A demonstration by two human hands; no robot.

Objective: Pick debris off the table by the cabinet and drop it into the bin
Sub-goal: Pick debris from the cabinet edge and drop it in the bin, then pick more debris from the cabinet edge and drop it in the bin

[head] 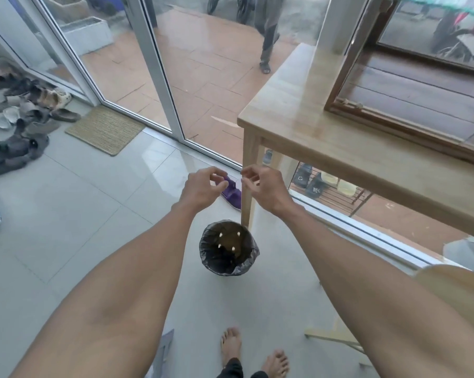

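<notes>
Two hands, left hand [203, 186] and right hand [263, 186], hover with loose, open fingers past the bin [228, 248]. I cannot see any debris pinched; drop bits straight above it.

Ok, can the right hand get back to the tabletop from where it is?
Probably yes. The right hand hangs beside the table's near corner leg, above the bin, and nothing stands between it and the bare tabletop edge.
</notes>
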